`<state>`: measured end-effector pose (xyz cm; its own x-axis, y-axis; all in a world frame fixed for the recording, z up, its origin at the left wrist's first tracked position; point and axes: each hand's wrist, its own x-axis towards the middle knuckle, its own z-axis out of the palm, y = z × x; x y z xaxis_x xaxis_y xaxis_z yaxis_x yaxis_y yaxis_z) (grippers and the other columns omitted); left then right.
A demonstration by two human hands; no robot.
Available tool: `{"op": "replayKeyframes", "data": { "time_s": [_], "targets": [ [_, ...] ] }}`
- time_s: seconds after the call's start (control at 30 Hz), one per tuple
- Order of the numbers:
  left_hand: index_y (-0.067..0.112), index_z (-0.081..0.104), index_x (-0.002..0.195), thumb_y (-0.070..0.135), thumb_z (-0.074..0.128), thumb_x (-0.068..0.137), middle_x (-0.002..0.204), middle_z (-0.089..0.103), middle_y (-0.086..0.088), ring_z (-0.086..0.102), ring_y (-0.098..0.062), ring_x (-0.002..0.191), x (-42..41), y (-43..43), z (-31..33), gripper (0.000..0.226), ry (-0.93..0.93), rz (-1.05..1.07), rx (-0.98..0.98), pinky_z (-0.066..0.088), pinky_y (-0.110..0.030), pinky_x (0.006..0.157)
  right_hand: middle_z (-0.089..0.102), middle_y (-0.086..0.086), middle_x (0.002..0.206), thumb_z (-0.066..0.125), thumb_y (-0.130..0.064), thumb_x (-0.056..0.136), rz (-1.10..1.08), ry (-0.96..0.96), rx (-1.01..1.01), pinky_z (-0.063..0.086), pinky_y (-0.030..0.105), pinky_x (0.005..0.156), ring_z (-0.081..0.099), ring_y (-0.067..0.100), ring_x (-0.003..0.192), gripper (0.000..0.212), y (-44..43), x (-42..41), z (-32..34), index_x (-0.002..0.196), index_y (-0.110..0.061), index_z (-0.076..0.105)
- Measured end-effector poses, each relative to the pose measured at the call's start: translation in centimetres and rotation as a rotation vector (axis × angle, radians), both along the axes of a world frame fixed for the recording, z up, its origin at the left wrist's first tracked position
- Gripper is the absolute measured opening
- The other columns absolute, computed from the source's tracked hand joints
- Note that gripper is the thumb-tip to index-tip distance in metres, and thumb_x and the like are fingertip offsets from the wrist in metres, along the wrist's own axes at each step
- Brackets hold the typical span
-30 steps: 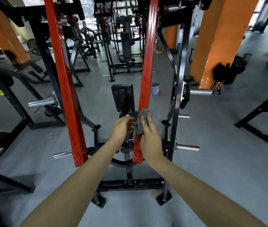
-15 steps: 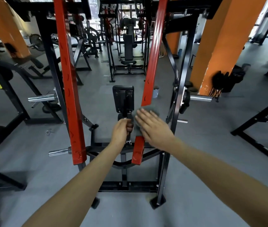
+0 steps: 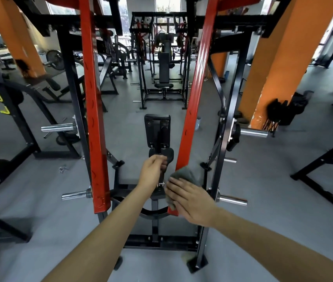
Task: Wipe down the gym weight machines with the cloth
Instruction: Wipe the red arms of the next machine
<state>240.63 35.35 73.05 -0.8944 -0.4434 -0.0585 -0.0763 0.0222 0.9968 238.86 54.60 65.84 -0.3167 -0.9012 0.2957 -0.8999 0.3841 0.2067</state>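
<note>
1. Fingers (image 3: 174,187) of the right hand (image 3: 192,202) lie straight and flat, pressing the cloth (image 3: 188,175) against the lower end of the right red beam (image 3: 196,88). The left hand (image 3: 153,171) has its fingers curled round the black post (image 3: 162,178) under the pad (image 3: 157,131).
2. Risk, the beam: it looks like a hanging lever arm, so a hard sideways push might swing it away and the wipe would skid off.
3. Risk, the cloth: nothing pinches it. It is held by palm pressure alone, so easing off could let it drop to the floor (image 3: 263,200).
4. Risk, the pegs: a chrome peg (image 3: 231,200) sits just beside the right wrist, and a wide stroke outward could knock against it.
5. Count, largest first:
   - one machine frame (image 3: 226,139) being worked on, with several more machines behind, too crowded to count
   - two red beams, right and left (image 3: 92,119)
   - one pad
   - two hands
   - one cloth
   - five chrome pegs on this frame, two on the left side and three on the right
</note>
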Motion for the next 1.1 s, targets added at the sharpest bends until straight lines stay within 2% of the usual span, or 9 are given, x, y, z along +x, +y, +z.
{"op": "replayKeyframes", "data": {
  "time_s": [0.1,0.23,0.4,0.53,0.63,0.7,0.9,1.0,1.1],
  "targets": [
    [0.010,0.072,0.106,0.020,0.047,0.107,0.106,0.074,-0.010,0.067,-0.017,0.095,-0.5,0.3,1.2,0.028,0.018,-0.027,0.075,0.050,-0.023,0.080,0.025,0.006,0.170,0.032,-0.037,0.112,-0.099,0.075,-0.006,0.004,0.043,0.131,0.007,0.021,0.161,0.054,-0.9,-5.4,5.2,0.162,-0.017,0.033],
    [0.022,0.072,0.101,0.019,0.053,0.106,0.102,0.074,0.002,0.067,-0.012,0.099,-0.8,0.5,1.8,0.020,0.068,0.024,0.020,0.050,-0.024,0.083,0.013,0.013,0.173,0.034,-0.035,0.112,-0.289,0.060,-0.193,0.019,0.051,0.128,0.002,0.027,0.161,0.052,-2.4,-9.8,9.7,0.160,-0.015,0.038],
    [0.030,0.069,0.105,0.016,0.058,0.104,0.109,0.073,0.008,0.066,-0.006,0.105,-1.5,0.5,1.2,0.018,0.100,0.011,-0.057,0.051,-0.026,0.093,0.002,0.011,0.174,0.037,-0.030,0.112,-0.390,-0.018,-0.321,0.021,0.051,0.128,-0.006,0.027,0.161,0.056,-3.5,-6.4,6.2,0.163,-0.011,0.027],
    [0.034,0.069,0.103,0.013,0.060,0.103,0.108,0.072,0.012,0.066,-0.004,0.104,-2.4,0.0,0.7,0.023,0.140,0.008,-0.115,0.051,-0.021,0.089,0.009,0.011,0.174,0.034,-0.035,0.112,-0.246,0.018,-0.192,0.021,0.052,0.128,0.001,0.029,0.161,0.057,-1.7,-1.7,1.4,0.164,-0.012,0.026],
    [0.032,0.071,0.104,0.013,0.061,0.102,0.107,0.073,0.011,0.067,-0.005,0.104,-3.0,-0.3,0.9,0.022,0.149,-0.008,-0.123,0.052,-0.020,0.088,0.013,0.010,0.173,0.035,-0.036,0.112,-0.164,0.035,-0.107,0.021,0.050,0.128,0.004,0.028,0.161,0.058,-0.7,-2.3,1.8,0.164,-0.013,0.025],
    [0.026,0.073,0.107,0.011,0.060,0.102,0.109,0.075,0.006,0.069,-0.011,0.107,-3.6,-0.3,1.8,0.021,0.171,-0.022,-0.042,0.053,-0.025,0.093,0.011,0.008,0.174,0.034,-0.036,0.113,-0.169,0.030,-0.103,0.015,0.047,0.130,0.000,0.025,0.161,0.057,-0.8,-4.8,4.2,0.165,-0.016,0.023],
    [0.003,0.057,0.140,0.019,0.037,0.108,0.136,0.068,-0.013,0.063,-0.024,0.129,-3.8,-1.1,4.7,0.041,0.263,-0.209,0.579,0.044,-0.039,0.113,0.003,0.007,0.174,0.022,-0.038,0.112,-0.405,0.042,-0.219,0.018,0.048,0.129,-0.007,0.021,0.161,0.058,-2.8,-14.0,14.2,0.165,-0.015,0.019],
    [0.001,0.053,0.143,0.022,0.037,0.106,0.138,0.065,-0.017,0.062,-0.029,0.131,-3.7,-1.3,5.4,0.045,0.285,-0.257,0.671,0.041,-0.044,0.117,0.003,0.009,0.174,0.026,-0.033,0.111,-0.459,0.022,-0.328,0.019,0.048,0.129,-0.005,0.022,0.161,0.059,-4.3,-14.8,15.4,0.165,-0.011,0.019],
    [0.003,0.053,0.145,0.024,0.039,0.106,0.139,0.065,-0.015,0.061,-0.027,0.131,-4.1,-1.0,5.9,0.046,0.292,-0.274,0.650,0.039,-0.045,0.119,-0.005,0.009,0.174,0.038,-0.025,0.107,-0.484,-0.022,-0.404,0.013,0.044,0.130,-0.010,0.022,0.161,0.065,-5.2,-12.3,12.4,0.166,-0.012,0.013]
  ]
}}
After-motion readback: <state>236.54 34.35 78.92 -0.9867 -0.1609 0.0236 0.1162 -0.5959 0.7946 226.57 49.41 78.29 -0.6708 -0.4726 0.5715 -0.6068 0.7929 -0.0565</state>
